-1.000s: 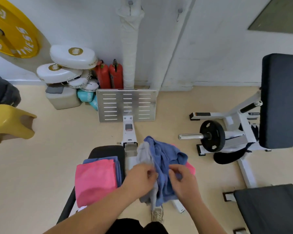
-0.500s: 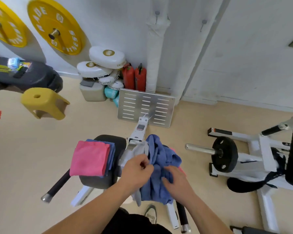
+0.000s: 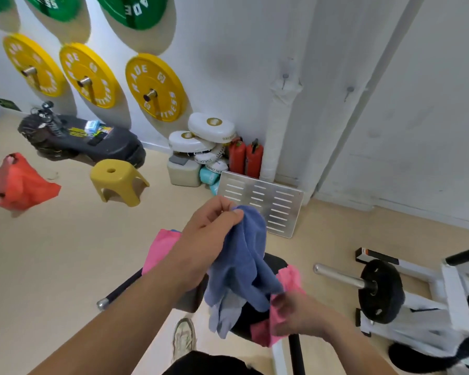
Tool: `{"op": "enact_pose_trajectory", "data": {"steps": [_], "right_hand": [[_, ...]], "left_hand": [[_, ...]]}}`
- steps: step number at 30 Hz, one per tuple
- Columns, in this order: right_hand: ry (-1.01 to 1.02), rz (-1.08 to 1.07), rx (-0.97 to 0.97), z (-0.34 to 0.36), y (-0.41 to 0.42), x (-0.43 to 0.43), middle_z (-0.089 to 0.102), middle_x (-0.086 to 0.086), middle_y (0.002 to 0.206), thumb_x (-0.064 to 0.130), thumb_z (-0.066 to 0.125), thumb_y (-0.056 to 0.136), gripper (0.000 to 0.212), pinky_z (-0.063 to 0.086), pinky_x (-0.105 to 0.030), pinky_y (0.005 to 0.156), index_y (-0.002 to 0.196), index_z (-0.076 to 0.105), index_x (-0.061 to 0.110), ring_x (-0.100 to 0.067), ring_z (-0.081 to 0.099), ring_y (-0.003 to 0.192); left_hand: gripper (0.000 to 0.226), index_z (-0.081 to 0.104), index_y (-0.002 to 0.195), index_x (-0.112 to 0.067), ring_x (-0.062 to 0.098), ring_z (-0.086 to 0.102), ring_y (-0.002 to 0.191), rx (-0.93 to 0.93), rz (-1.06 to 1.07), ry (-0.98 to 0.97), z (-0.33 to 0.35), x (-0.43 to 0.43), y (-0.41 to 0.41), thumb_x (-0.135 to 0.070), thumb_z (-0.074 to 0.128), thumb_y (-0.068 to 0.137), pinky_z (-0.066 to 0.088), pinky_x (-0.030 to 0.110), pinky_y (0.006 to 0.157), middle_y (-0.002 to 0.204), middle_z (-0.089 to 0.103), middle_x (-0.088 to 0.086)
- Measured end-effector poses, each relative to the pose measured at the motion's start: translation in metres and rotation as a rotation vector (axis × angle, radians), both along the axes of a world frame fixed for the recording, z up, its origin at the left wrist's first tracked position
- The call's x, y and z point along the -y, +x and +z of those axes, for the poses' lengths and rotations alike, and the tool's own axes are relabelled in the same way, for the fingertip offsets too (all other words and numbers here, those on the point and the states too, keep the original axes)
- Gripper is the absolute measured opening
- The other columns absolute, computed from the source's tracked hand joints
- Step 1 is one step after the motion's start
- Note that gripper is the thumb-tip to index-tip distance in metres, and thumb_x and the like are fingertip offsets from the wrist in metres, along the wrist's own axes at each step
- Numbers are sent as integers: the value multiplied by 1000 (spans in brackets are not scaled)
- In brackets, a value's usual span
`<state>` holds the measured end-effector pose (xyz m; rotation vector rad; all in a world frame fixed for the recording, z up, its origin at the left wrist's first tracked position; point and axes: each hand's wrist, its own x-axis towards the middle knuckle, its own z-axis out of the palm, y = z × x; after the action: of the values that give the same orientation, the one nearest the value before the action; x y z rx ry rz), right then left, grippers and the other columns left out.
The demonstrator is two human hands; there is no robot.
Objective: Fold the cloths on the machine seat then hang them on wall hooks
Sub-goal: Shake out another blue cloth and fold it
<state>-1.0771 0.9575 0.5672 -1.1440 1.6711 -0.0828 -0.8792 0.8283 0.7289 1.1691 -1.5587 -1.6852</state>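
My left hand (image 3: 209, 239) pinches a corner of the blue cloth (image 3: 244, 266) and holds it up over the black machine seat (image 3: 275, 262). The cloth hangs down, with a grey cloth (image 3: 226, 315) dangling under it. My right hand (image 3: 301, 318) is blurred and low; its curled fingertips meet the blue cloth's lower right edge. A loose pink cloth (image 3: 290, 277) lies on the seat around that hand. A folded pink cloth (image 3: 160, 250) shows left of my left wrist. Two wall hooks (image 3: 285, 76) (image 3: 349, 90) sit high on the white wall.
A steel footplate (image 3: 260, 204) leans ahead of the seat. A yellow stool (image 3: 117, 181), a red bag (image 3: 19, 185) and a black bench (image 3: 79, 139) stand at left. A white machine with a black weight plate (image 3: 381, 290) fills the right. Yellow plates (image 3: 155, 87) hang on the wall.
My left hand has lifted the blue cloth up off the seat, and my right hand has dropped to its lower edge. The view has tilted up and swung left.
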Motion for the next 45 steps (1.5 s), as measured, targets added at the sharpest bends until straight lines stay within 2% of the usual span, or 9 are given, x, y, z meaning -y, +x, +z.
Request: {"op": "enact_pose_trajectory", "data": {"steps": [4, 8, 14, 18, 23, 32, 38, 42, 45], "right_hand": [[-166, 37, -87, 102, -17, 10, 76, 12, 107, 43, 81, 76, 50, 59, -21, 84, 123, 69, 29, 2, 72, 93], [-616, -62, 262, 193, 7, 23, 63, 20, 137, 29, 83, 85, 60, 45, -27, 110, 139, 57, 37, 0, 56, 131], [-743, -299, 405, 229, 35, 35, 71, -6, 75, 28, 82, 84, 26, 48, -25, 63, 81, 71, 5, -15, 62, 70], [-827, -312, 282, 246, 52, 32, 65, 2, 66, 19, 76, 91, 20, 42, -16, 58, 77, 69, 7, -8, 54, 63], [-860, -396, 147, 262, 69, 31, 52, -7, 67, 18, 74, 93, 27, 35, -26, 60, 73, 61, 5, -14, 46, 65], [-864, -713, -276, 263, 63, 13, 50, -4, 64, 22, 72, 92, 28, 38, -29, 61, 70, 60, 11, -17, 48, 65], [-937, -828, -349, 256, 109, 9, 65, -17, 74, 27, 73, 92, 21, 47, -32, 66, 74, 68, 19, -17, 56, 67], [-953, -719, -299, 267, 152, 12, 75, 5, 79, 24, 72, 93, 15, 54, -26, 76, 79, 73, 27, -8, 69, 78], [-948, -584, -238, 280, 182, 15, 77, 10, 81, 21, 70, 94, 16, 52, -19, 77, 81, 75, 28, -3, 71, 82]], "left_hand": [[23, 62, 93, -3, 13, 50, 71, 82, -188, -158, 23, -2, 8, -18, 51, 106, 44, 22, 70, 76, 57, 5], [28, 66, 86, -19, 4, 52, 67, 158, -343, -312, 51, -6, 13, -22, 49, 107, 43, 12, 64, 70, 60, -11], [20, 69, 89, -21, -1, 58, 67, 209, -449, -513, 89, 5, 33, -21, 56, 104, 46, 14, 61, 74, 68, -12], [18, 68, 90, -17, 7, 61, 68, 420, -628, -626, 92, 20, 62, -3, 57, 89, 47, 18, 62, 79, 70, 0], [7, 56, 70, -7, 10, 44, 59, 611, -443, -756, 71, 50, 98, -6, 50, 72, 34, 24, 54, 64, 57, 5], [27, 72, 87, -29, 0, 57, 68, 446, -463, -618, 67, 87, 176, -14, 55, 100, 44, 23, 65, 80, 71, -8], [10, 77, 76, -25, 4, 65, 67, 142, -74, -557, 83, 85, 202, -23, 83, 84, 50, 23, 63, 76, 75, -7], [27, 78, 99, -37, -6, 66, 98, 117, -418, -708, 97, 52, 200, -15, 62, 99, 47, 4, 79, 99, 75, -25], [30, 75, 108, -38, 6, 65, 105, 70, -554, -892, 95, 32, 188, -14, 59, 99, 47, 13, 89, 102, 71, -15]]}}
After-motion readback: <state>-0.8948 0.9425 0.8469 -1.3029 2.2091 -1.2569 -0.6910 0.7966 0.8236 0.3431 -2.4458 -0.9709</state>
